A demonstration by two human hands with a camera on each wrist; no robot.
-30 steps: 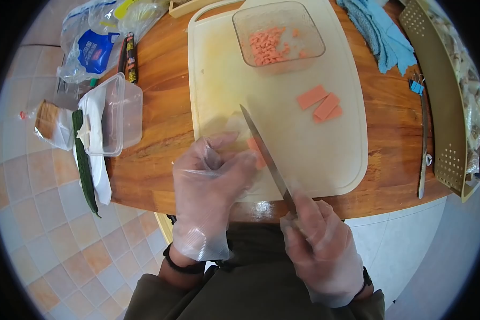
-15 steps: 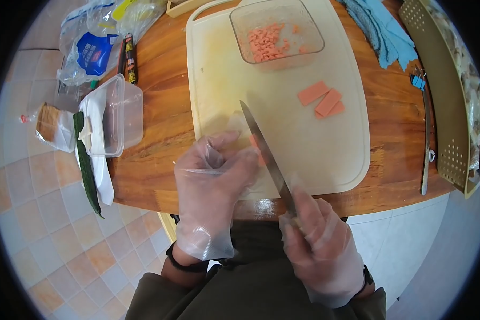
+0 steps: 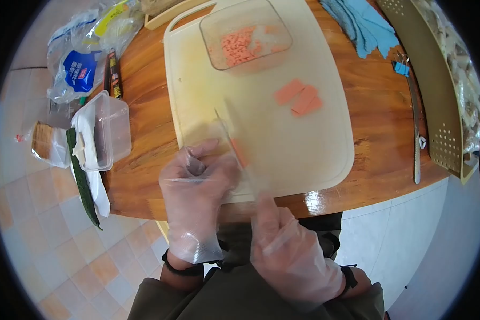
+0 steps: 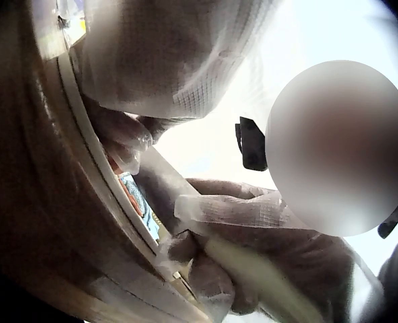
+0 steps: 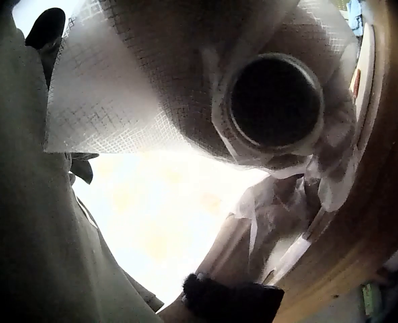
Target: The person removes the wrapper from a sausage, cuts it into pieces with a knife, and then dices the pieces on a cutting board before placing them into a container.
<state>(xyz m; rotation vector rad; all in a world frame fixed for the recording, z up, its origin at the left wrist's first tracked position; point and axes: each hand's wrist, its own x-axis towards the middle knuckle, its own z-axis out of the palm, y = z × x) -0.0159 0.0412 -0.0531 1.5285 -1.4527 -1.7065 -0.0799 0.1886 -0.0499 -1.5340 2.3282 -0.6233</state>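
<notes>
My left hand (image 3: 197, 197), in a clear plastic glove, holds a pink strip (image 3: 240, 153) on the pale cutting board (image 3: 314, 154) near its front edge, fingers bent. In my gloved right hand (image 3: 293, 248) is the knife; its blade (image 3: 230, 136) is blurred and lies along the strip, the tip pointing away from me. The left wrist view shows the blade (image 4: 169, 182) beside the left fingers and the right hand (image 4: 253, 219) gripping the pale handle (image 4: 253, 276). Several pink slices (image 3: 289, 91) lie farther right on the board. Small pink pieces (image 3: 237, 47) fill part of a clear container (image 3: 250, 64).
Left on the wooden table (image 3: 144, 122) are an empty clear tub (image 3: 113, 128), a cucumber (image 3: 82, 186), plastic packaging (image 3: 80, 72) and a bagged brown item (image 3: 45, 141). At the right are a blue cloth (image 3: 365, 26), tongs-like metal tool (image 3: 415, 128) and a perforated basket (image 3: 437, 85).
The camera view has shifted, moving the board and container leftward in the picture. My right hand and the knife have moved left, closer to my left hand, and the blade now appears narrower.
</notes>
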